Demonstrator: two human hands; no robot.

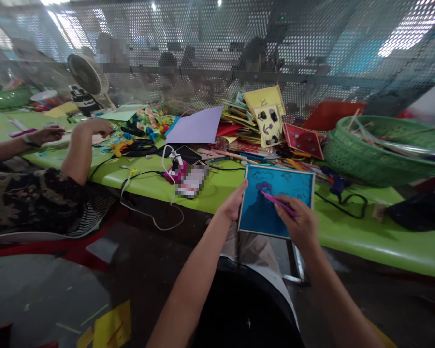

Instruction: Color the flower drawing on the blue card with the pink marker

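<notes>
I see the left hand (236, 200) clamped on the left edge of a square blue panel (252, 215) with pale, wood-like edging, held at the near edge of a glossy lime-green table (369, 246). The right hand (300, 220) is closed round a slim purple pen-like tool (282, 203), its tip at a purple flower shape (264, 186) on the panel; from here I can't confirm contact. Right of the panel stands a round green plastic basket (335, 157); left of it, a magenta power block (171, 175).
</notes>
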